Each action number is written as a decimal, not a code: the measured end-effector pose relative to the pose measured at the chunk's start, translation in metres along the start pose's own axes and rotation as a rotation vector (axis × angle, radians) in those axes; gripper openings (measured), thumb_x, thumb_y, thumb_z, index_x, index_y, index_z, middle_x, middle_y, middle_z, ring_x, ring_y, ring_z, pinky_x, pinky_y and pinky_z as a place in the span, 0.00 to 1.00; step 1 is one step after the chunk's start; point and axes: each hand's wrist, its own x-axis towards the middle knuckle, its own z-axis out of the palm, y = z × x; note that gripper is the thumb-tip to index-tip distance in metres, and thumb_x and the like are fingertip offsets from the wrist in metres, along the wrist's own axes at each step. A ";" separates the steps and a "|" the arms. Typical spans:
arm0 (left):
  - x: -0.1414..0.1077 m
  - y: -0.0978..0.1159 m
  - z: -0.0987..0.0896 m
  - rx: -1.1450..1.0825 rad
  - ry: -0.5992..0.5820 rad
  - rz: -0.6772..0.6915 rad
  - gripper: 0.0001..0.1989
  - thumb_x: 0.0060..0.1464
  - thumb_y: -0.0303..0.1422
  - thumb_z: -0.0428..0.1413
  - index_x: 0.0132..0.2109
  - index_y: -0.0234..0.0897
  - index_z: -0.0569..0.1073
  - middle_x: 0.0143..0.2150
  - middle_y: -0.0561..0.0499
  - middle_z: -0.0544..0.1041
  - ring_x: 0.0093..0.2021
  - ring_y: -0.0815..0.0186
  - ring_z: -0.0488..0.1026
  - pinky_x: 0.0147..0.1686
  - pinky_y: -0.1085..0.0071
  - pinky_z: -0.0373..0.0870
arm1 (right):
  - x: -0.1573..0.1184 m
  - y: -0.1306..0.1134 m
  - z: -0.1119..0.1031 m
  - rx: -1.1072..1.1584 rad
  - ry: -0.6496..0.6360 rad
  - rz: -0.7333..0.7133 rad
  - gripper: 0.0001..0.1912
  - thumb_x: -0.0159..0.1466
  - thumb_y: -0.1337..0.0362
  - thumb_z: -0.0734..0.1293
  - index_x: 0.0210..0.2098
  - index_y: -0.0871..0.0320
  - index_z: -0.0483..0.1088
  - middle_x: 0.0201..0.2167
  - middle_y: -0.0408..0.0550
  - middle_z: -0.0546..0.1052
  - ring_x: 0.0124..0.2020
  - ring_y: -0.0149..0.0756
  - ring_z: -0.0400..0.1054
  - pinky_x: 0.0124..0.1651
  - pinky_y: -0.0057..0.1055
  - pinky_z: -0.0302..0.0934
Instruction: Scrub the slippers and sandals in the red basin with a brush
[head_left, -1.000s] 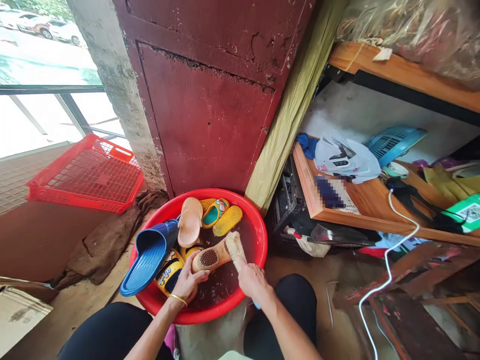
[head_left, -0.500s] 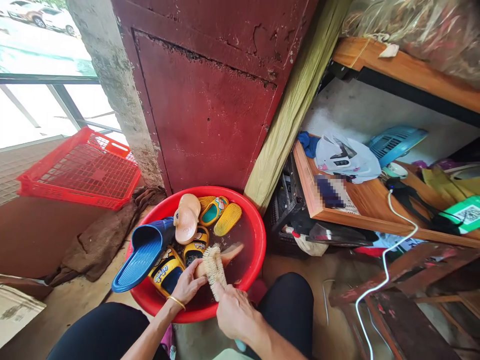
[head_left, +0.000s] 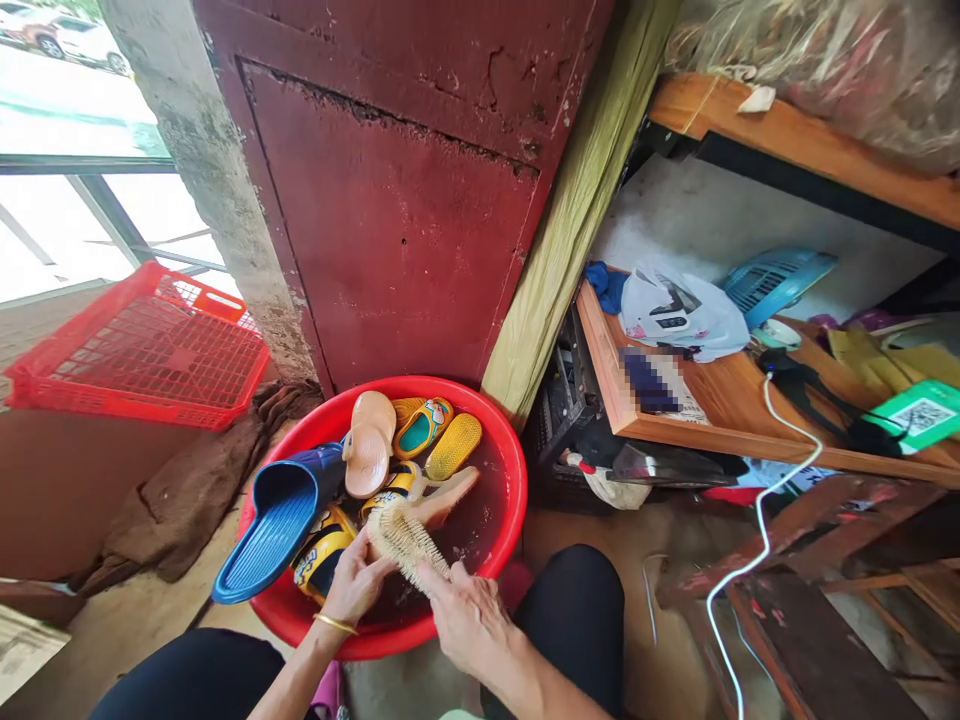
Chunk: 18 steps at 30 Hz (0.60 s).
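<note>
My left hand (head_left: 355, 587), with a gold bangle at the wrist, grips the near end of a beige sandal (head_left: 448, 497) over a red basin (head_left: 517, 490). In my right hand (head_left: 469, 615) is a pale bristle brush (head_left: 409, 545), its head lying over the sandal near my left fingers. The brush hides part of the sandal. Dark water fills the basin. Another beige sandal (head_left: 369, 460), a blue slipper (head_left: 281, 520), yellow slippers (head_left: 322, 560) and a yellow sole (head_left: 454, 447) are also in it; the blue slipper hangs over the left rim.
Behind the basin stands a dark red door (head_left: 390, 240). A red crate (head_left: 150, 350) and a brown cloth (head_left: 184, 500) are at the left. On the right are a wooden shelf (head_left: 720, 430) with a white bag (head_left: 675, 310), a white cable (head_left: 765, 500) and a wooden stool (head_left: 810, 640).
The brush head has shifted left and tilted toward my left hand. More of the held sandal shows now, its far end slightly left and up. The whole view has moved slightly.
</note>
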 end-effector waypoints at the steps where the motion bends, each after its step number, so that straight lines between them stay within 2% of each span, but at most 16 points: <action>1: 0.000 0.002 -0.001 0.021 0.005 -0.005 0.27 0.34 0.36 0.68 0.46 0.37 0.76 0.39 0.49 0.82 0.41 0.56 0.77 0.45 0.64 0.73 | 0.001 0.008 0.000 -0.020 0.005 0.051 0.32 0.69 0.67 0.56 0.71 0.44 0.55 0.48 0.53 0.78 0.41 0.44 0.76 0.46 0.37 0.67; 5: 0.003 0.008 -0.007 0.138 -0.015 0.009 0.27 0.38 0.39 0.67 0.48 0.37 0.77 0.41 0.48 0.82 0.41 0.56 0.77 0.43 0.65 0.72 | 0.027 0.053 -0.017 -0.062 0.049 0.285 0.34 0.67 0.72 0.55 0.71 0.48 0.56 0.52 0.56 0.78 0.49 0.47 0.75 0.51 0.40 0.67; 8: 0.006 0.013 -0.010 0.186 0.001 0.054 0.27 0.38 0.40 0.66 0.48 0.38 0.77 0.42 0.47 0.82 0.46 0.52 0.77 0.47 0.63 0.72 | 0.048 0.069 -0.027 -0.051 0.079 0.334 0.32 0.68 0.72 0.54 0.70 0.56 0.58 0.52 0.59 0.78 0.52 0.48 0.74 0.54 0.41 0.66; 11: 0.008 0.015 -0.014 0.178 0.029 0.043 0.27 0.38 0.41 0.66 0.48 0.38 0.76 0.44 0.47 0.82 0.49 0.50 0.76 0.51 0.61 0.71 | 0.050 0.054 -0.014 -0.042 0.099 0.282 0.32 0.67 0.73 0.53 0.71 0.61 0.57 0.51 0.63 0.78 0.51 0.48 0.74 0.54 0.40 0.66; 15: 0.008 0.015 -0.016 0.196 0.038 0.033 0.27 0.36 0.41 0.66 0.47 0.39 0.76 0.43 0.48 0.82 0.49 0.49 0.77 0.50 0.61 0.72 | 0.029 0.023 0.017 0.013 0.044 0.076 0.31 0.67 0.68 0.56 0.70 0.50 0.58 0.44 0.55 0.79 0.41 0.47 0.76 0.47 0.41 0.69; 16: 0.007 0.015 -0.015 0.200 0.033 0.032 0.27 0.36 0.40 0.66 0.47 0.39 0.77 0.42 0.48 0.82 0.48 0.50 0.77 0.49 0.61 0.72 | 0.027 0.021 0.020 0.018 0.032 0.070 0.31 0.67 0.68 0.57 0.69 0.49 0.60 0.44 0.55 0.79 0.40 0.47 0.76 0.46 0.41 0.69; 18: 0.006 0.014 -0.013 0.199 0.025 0.024 0.27 0.35 0.38 0.67 0.47 0.39 0.77 0.40 0.49 0.82 0.45 0.51 0.77 0.47 0.63 0.73 | 0.032 0.027 0.014 0.019 0.038 0.167 0.31 0.66 0.71 0.57 0.68 0.55 0.62 0.44 0.59 0.79 0.43 0.50 0.77 0.47 0.43 0.68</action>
